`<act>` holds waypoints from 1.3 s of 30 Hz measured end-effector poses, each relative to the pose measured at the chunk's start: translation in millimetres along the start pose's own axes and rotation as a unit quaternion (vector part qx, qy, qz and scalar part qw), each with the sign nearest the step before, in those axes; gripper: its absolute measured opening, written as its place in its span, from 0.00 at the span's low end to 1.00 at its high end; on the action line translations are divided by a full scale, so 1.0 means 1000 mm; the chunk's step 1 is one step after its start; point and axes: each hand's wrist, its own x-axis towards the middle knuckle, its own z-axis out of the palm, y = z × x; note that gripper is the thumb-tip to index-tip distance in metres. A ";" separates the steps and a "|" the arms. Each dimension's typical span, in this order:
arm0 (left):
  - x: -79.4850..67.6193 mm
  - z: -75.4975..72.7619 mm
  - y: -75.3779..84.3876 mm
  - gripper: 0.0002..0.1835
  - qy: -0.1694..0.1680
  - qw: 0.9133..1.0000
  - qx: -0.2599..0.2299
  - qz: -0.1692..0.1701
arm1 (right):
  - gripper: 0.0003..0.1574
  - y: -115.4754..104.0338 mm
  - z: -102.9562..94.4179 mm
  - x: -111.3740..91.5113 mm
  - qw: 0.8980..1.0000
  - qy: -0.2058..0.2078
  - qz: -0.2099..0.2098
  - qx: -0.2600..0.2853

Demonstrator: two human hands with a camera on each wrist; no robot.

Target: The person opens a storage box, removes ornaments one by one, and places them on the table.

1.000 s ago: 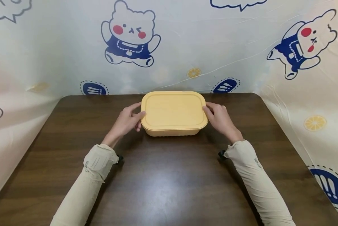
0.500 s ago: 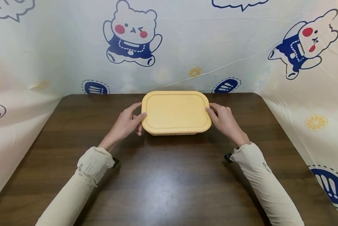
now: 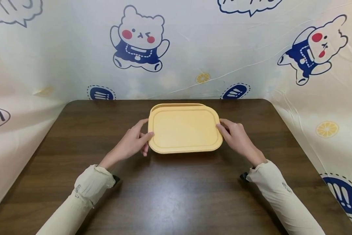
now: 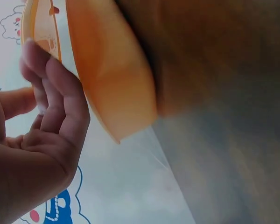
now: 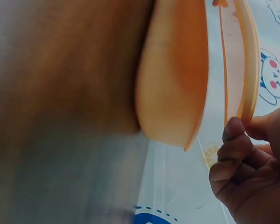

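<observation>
A pale cloth (image 3: 181, 78) hangs behind and beside the table, printed with bears (image 3: 140, 42), orange slices (image 3: 327, 129) and blue ovals (image 3: 342, 194) bearing exclamation marks; lettering in its speech bubbles (image 3: 249, 7) is cut off at the top. The dark wood table (image 3: 170, 202) fills the foreground. Toward its far edge, near the middle, sits a yellow box (image 4: 116, 74). A matching lid (image 3: 184, 129) is held above it, a gap between them, shifted toward the person, hiding any contents. The left hand (image 3: 131, 140) pinches the lid's left end; the right hand (image 3: 237, 137) pinches its right end.
</observation>
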 end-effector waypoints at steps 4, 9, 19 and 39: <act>-0.010 0.005 -0.003 0.34 -0.020 1.000 -0.002 -0.008 | 0.29 0.001 0.003 -0.018 1.000 -0.021 0.003 0.003; -0.023 0.010 -0.008 0.33 -0.034 0.999 -0.002 -0.010 | 0.33 -0.005 0.004 -0.036 0.998 -0.057 0.023 0.011; -0.050 0.015 -0.020 0.37 -0.049 0.998 0.011 -0.036 | 0.32 -0.015 0.008 -0.056 0.996 -0.081 0.005 0.036; -0.089 0.030 -0.023 0.44 -0.098 0.994 0.037 -0.027 | 0.37 -0.020 0.017 -0.099 0.984 -0.160 0.022 0.077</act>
